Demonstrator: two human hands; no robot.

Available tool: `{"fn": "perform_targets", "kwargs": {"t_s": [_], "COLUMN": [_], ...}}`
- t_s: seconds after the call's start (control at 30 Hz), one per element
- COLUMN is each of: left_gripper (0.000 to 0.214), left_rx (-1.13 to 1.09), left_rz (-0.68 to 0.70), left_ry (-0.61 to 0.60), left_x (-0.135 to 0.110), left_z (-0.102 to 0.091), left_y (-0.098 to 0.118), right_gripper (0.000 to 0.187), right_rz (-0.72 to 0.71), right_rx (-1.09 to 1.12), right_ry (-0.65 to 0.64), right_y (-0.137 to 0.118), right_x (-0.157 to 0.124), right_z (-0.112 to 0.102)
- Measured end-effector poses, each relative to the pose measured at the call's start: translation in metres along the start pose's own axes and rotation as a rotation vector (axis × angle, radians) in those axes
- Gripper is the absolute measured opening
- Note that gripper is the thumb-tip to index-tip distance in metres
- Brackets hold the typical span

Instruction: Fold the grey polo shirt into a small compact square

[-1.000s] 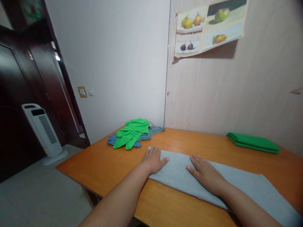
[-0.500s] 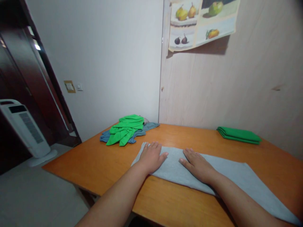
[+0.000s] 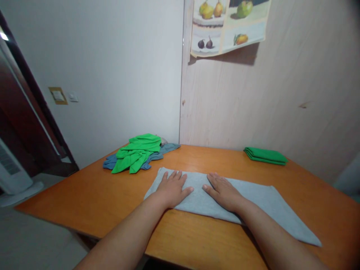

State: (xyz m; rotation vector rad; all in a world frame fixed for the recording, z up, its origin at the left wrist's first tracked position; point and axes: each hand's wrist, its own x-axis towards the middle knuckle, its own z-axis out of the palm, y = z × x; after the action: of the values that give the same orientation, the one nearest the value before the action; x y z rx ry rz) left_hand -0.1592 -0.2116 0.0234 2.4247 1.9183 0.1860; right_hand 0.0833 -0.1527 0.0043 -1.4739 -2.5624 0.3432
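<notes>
A light grey cloth (image 3: 253, 191), folded into a long strip, lies across the wooden table (image 3: 182, 240). My left hand (image 3: 172, 189) rests flat on its left end, fingers spread and palm down. To the right of it, my right hand (image 3: 223, 191) also lies flat on the cloth, with fingers stretched out and the thumb toward my left hand. Neither hand grips anything. The cloth's right end tapers to a corner near the right forearm, which hides part of its front edge.
At the back left is a loose pile of bright green cloth (image 3: 137, 152) over blue-grey cloth (image 3: 168, 148). A folded dark green cloth (image 3: 266, 155) lies at the back right. Walls stand behind the table; a white tower appliance (image 3: 12, 168) is on the floor at left.
The view has turned a little to the right, so everything appears shifted left. Both hands stay flat on the grey cloth, and its right corner now shows fully.
</notes>
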Motion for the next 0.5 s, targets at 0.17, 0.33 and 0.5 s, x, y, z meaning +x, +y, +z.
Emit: {"fn": "perform_targets", "kwargs": {"t_s": [0.17, 0.33, 0.5], "left_gripper": [0.073, 0.08, 0.085], "left_rx": [-0.017, -0.058, -0.062], "left_rz": [0.115, 0.204, 0.201], "left_ry": [0.104, -0.037, -0.084], "left_x": [-0.004, -0.008, -0.007], "left_z": [-0.004, -0.001, 0.004], "left_y": [0.015, 0.022, 0.019], "right_gripper": [0.092, 0.091, 0.089], "right_rz": [-0.006, -0.008, -0.008], "right_rx": [-0.004, -0.019, -0.006], "right_ry": [0.001, -0.008, 0.002], "right_y": [0.001, -0.001, 0.0], "right_x": [0.0, -0.001, -0.001], "right_z": [0.0, -0.002, -0.001]}}
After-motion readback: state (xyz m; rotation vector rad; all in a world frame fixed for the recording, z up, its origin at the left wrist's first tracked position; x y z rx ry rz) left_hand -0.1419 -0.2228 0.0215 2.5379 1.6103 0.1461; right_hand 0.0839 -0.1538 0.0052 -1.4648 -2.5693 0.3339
